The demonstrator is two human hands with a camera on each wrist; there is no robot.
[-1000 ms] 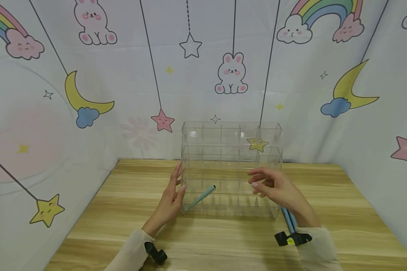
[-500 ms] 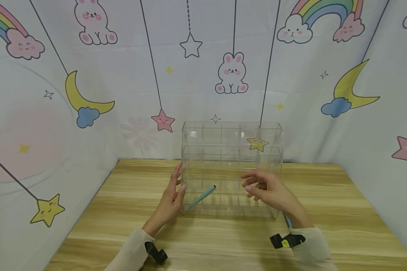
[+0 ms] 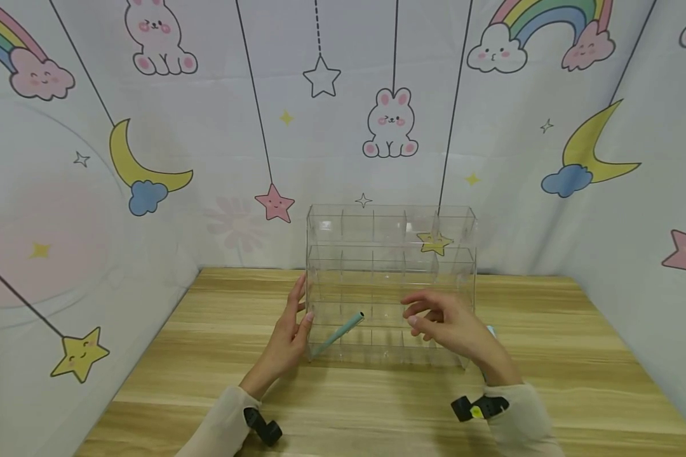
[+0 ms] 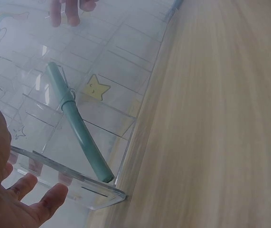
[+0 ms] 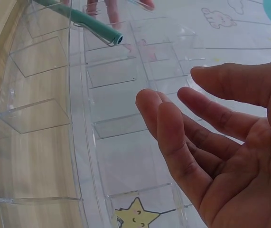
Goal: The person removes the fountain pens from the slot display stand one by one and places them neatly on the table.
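A clear acrylic organizer [image 3: 389, 273], with several tiers split into compartments, stands upright on the wooden table. My left hand [image 3: 286, 330] holds its left side panel, the thumb at the front edge and the fingers along the outside. A mint-green pen [image 3: 340, 332] with a wire clip leans in the bottom-left compartment, its capped end tilted up to the right. My right hand [image 3: 443, 320] hovers in front of the organizer's right half, its fingers loosely bent. Nothing shows between thumb and fingers of that hand [image 5: 220, 137] in the right wrist view.
A light-blue pen [image 3: 491, 331] lies right of the organizer, mostly hidden behind my right forearm. A white cloth backdrop [image 3: 343, 165] printed with rabbits, moons and stars rises behind and beside the wooden table [image 3: 343, 406]. Each wrist carries a small black camera [image 3: 263, 426].
My right hand has drifted left and slightly down in front of the organizer, and its forearm now covers more of the blue pens on the right. My left hand and the mint-green pen have stayed still.
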